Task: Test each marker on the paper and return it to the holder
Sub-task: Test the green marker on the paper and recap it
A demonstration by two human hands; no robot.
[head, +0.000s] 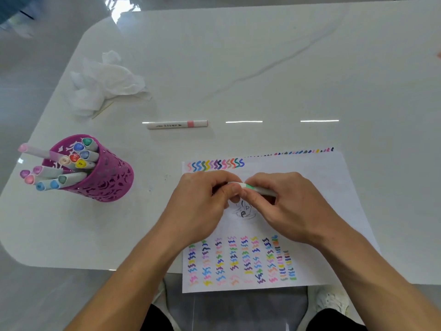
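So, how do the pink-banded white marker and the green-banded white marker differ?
The pink-banded white marker lies untouched on the white table, fully visible. The green-banded white marker is gripped by the left hand and right hand over the scribbled paper, mostly hidden. Both are white.

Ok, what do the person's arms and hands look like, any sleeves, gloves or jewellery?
Both are bare. The left hand and right hand wear no gloves, and no rings show. The left forearm and right forearm run uncovered to the frame edge: no sleeve, watch, bracelet or marking shows.
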